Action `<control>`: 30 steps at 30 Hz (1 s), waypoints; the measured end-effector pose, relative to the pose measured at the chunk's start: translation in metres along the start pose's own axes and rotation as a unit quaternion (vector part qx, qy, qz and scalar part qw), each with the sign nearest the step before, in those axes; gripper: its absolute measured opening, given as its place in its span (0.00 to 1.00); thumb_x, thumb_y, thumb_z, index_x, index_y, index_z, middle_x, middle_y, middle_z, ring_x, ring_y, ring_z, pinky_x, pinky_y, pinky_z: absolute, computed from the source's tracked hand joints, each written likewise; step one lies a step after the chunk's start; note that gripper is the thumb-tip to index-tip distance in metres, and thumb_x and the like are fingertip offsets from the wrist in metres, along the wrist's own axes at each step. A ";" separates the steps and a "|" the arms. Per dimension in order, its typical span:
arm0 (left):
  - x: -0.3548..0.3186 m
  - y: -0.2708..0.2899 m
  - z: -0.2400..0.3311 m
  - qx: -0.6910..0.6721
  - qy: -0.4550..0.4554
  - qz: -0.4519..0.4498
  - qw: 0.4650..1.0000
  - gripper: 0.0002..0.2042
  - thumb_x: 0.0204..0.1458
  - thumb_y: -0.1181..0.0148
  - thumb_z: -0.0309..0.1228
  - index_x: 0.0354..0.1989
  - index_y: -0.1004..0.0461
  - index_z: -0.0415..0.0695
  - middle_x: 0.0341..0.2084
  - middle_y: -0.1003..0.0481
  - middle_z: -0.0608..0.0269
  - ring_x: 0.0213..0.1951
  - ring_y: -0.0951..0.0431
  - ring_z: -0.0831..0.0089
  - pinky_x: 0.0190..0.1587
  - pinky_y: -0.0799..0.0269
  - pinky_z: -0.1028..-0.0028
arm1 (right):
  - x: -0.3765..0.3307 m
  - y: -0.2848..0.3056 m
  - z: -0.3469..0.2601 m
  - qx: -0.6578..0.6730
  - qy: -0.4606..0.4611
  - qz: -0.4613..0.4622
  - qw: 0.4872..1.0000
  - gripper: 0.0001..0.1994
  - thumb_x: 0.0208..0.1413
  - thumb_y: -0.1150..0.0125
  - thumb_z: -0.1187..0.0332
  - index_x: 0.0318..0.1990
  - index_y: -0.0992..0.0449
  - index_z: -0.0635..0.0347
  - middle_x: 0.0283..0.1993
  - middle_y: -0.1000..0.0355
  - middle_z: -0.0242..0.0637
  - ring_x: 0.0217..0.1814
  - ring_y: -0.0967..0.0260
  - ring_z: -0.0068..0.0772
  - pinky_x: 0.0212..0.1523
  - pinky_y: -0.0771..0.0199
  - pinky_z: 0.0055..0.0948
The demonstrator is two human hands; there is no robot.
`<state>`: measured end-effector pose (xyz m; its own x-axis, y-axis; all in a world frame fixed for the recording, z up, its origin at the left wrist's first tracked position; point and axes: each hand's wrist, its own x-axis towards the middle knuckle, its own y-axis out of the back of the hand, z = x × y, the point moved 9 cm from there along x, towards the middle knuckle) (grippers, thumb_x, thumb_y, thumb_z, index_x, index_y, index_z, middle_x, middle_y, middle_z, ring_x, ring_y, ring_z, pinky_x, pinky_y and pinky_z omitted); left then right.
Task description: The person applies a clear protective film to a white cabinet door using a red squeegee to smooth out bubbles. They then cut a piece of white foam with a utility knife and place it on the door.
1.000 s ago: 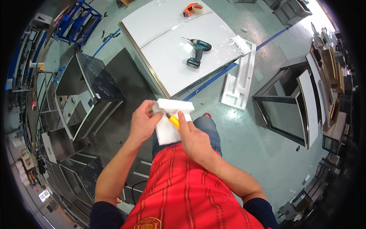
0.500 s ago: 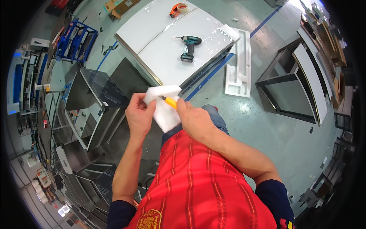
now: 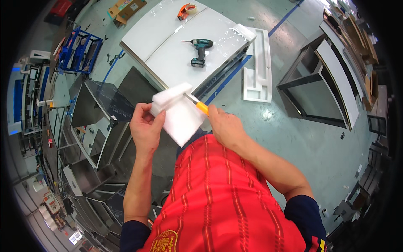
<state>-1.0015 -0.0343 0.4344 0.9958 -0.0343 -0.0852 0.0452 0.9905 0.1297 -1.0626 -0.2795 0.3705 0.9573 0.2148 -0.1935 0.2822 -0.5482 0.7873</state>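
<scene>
My left hand pinches the left edge of a white foam block in front of my waist. Closed round the yellow handle of a utility knife, my right hand is at the block's right side. The knife's blade points up and left and reaches the foam near its upper part. A cut there splits the block, and a thick strip along the top stands slightly tilted from the larger piece. My left fingertips are partly hidden behind the foam.
Ahead stands a white glossy-topped table bearing a teal cordless drill and an orange tape dispenser. White foam packing lies on the floor to its right. Dark metal frames stand at left, another cabinet frame at right.
The knife has moved right and its blade shows more. The foam's top strip has parted from the larger piece along the cut. Both pieces have turned slightly.
</scene>
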 end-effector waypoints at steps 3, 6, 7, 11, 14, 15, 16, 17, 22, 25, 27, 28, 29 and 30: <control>0.003 0.001 0.006 0.015 -0.011 0.015 1.000 0.13 0.62 0.30 0.18 0.51 0.26 0.35 0.42 0.18 0.61 0.44 0.18 0.81 0.48 0.21 0.78 | -0.002 0.006 0.000 -0.014 0.022 0.023 0.999 0.13 0.61 0.39 0.77 0.51 0.34 0.66 0.42 0.21 0.55 0.37 0.16 0.61 0.36 0.16 0.54; 0.007 0.003 0.005 0.022 0.008 0.016 1.000 0.11 0.62 0.30 0.19 0.49 0.25 0.35 0.41 0.18 0.62 0.42 0.19 0.82 0.47 0.22 0.79 | -0.010 0.011 0.005 -0.019 0.024 0.025 0.999 0.14 0.61 0.39 0.77 0.51 0.34 0.65 0.42 0.21 0.54 0.36 0.16 0.59 0.35 0.16 0.53; 0.008 0.004 0.004 0.031 0.018 0.019 0.999 0.11 0.62 0.29 0.19 0.48 0.25 0.35 0.40 0.18 0.63 0.42 0.19 0.83 0.46 0.22 0.80 | -0.013 0.013 0.007 -0.017 0.024 0.021 0.999 0.14 0.61 0.39 0.77 0.52 0.34 0.65 0.41 0.21 0.53 0.36 0.16 0.59 0.35 0.17 0.52; 0.003 -0.009 0.002 0.044 0.039 -0.001 0.998 0.11 0.61 0.28 0.21 0.46 0.25 0.35 0.37 0.18 0.65 0.40 0.20 0.84 0.44 0.23 0.80 | -0.027 0.022 0.016 -0.027 0.016 0.008 0.999 0.15 0.61 0.40 0.77 0.53 0.33 0.64 0.42 0.21 0.53 0.37 0.16 0.58 0.35 0.17 0.52; -0.004 -0.026 0.006 0.070 0.027 -0.014 0.997 0.11 0.61 0.28 0.21 0.46 0.25 0.35 0.36 0.18 0.65 0.39 0.20 0.84 0.42 0.23 0.80 | -0.027 0.026 0.018 -0.034 0.014 -0.017 0.999 0.16 0.61 0.40 0.76 0.55 0.33 0.64 0.42 0.21 0.53 0.38 0.16 0.58 0.36 0.17 0.52; -0.004 -0.031 0.008 0.084 0.022 -0.019 0.996 0.11 0.61 0.28 0.21 0.46 0.25 0.35 0.36 0.18 0.65 0.38 0.20 0.84 0.42 0.23 0.79 | -0.026 0.028 0.018 -0.036 0.019 -0.021 0.999 0.16 0.61 0.40 0.76 0.55 0.33 0.64 0.43 0.21 0.53 0.38 0.16 0.58 0.36 0.17 0.52; -0.002 -0.034 0.011 0.093 0.019 -0.021 0.995 0.11 0.61 0.28 0.21 0.46 0.25 0.35 0.37 0.18 0.65 0.38 0.20 0.84 0.42 0.23 0.79 | -0.025 0.031 0.019 -0.039 0.016 -0.022 0.999 0.16 0.61 0.40 0.76 0.55 0.33 0.65 0.43 0.21 0.53 0.38 0.16 0.58 0.36 0.17 0.52; 0.000 -0.034 0.015 0.103 0.017 -0.021 0.994 0.11 0.61 0.29 0.21 0.46 0.25 0.35 0.37 0.18 0.65 0.38 0.20 0.84 0.42 0.23 0.79 | -0.025 0.034 0.019 -0.042 0.020 -0.020 0.999 0.16 0.61 0.40 0.77 0.55 0.33 0.65 0.43 0.21 0.53 0.37 0.16 0.58 0.36 0.17 0.52; 0.002 -0.041 0.022 0.036 0.058 -0.025 0.997 0.10 0.61 0.30 0.20 0.47 0.24 0.35 0.39 0.18 0.65 0.40 0.18 0.83 0.43 0.22 0.79 | -0.030 0.055 0.018 -0.012 0.061 0.021 0.998 0.16 0.62 0.41 0.76 0.56 0.33 0.65 0.41 0.21 0.51 0.37 0.16 0.58 0.35 0.17 0.54; -0.010 -0.065 0.018 0.023 0.073 -0.081 0.994 0.10 0.62 0.30 0.19 0.48 0.23 0.36 0.39 0.17 0.65 0.42 0.18 0.83 0.45 0.21 0.79 | -0.027 0.048 0.037 -0.028 0.045 0.008 0.999 0.15 0.65 0.42 0.74 0.57 0.32 0.65 0.40 0.21 0.52 0.39 0.16 0.60 0.37 0.17 0.56; -0.012 -0.061 0.021 0.018 0.059 -0.042 0.997 0.10 0.63 0.31 0.19 0.49 0.24 0.36 0.40 0.17 0.64 0.43 0.18 0.83 0.47 0.21 0.79 | -0.023 0.038 0.053 -0.025 0.058 0.011 0.998 0.15 0.66 0.43 0.73 0.58 0.32 0.65 0.41 0.21 0.54 0.41 0.16 0.62 0.39 0.18 0.58; -0.012 -0.057 0.023 0.019 0.053 -0.027 0.998 0.10 0.63 0.31 0.18 0.49 0.24 0.35 0.41 0.17 0.64 0.43 0.18 0.82 0.47 0.21 0.79 | -0.026 0.024 0.078 -0.029 -0.010 -0.040 0.999 0.12 0.71 0.45 0.69 0.56 0.32 0.63 0.43 0.20 0.55 0.42 0.17 0.64 0.40 0.19 0.60; -0.011 -0.052 0.026 0.010 0.043 -0.021 0.999 0.10 0.63 0.31 0.18 0.49 0.24 0.36 0.41 0.18 0.63 0.44 0.18 0.82 0.48 0.21 0.79 | -0.030 0.023 0.100 -0.010 -0.018 -0.039 0.999 0.10 0.75 0.47 0.66 0.55 0.32 0.60 0.45 0.19 0.56 0.42 0.18 0.67 0.41 0.20 0.62; -0.007 -0.042 0.031 -0.001 0.030 -0.012 0.999 0.10 0.63 0.31 0.18 0.50 0.24 0.36 0.42 0.18 0.63 0.44 0.18 0.82 0.49 0.22 0.79 | -0.038 0.019 0.139 -0.023 -0.096 -0.072 0.993 0.09 0.75 0.46 0.65 0.53 0.31 0.60 0.44 0.18 0.58 0.41 0.19 0.69 0.41 0.20 0.63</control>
<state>-1.0077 -0.0801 0.4597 0.9878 -0.0501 -0.1471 0.0690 0.9897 0.1257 -1.0854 -0.4099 0.3115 0.9029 0.1286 -0.4101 0.4181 -0.4844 0.7685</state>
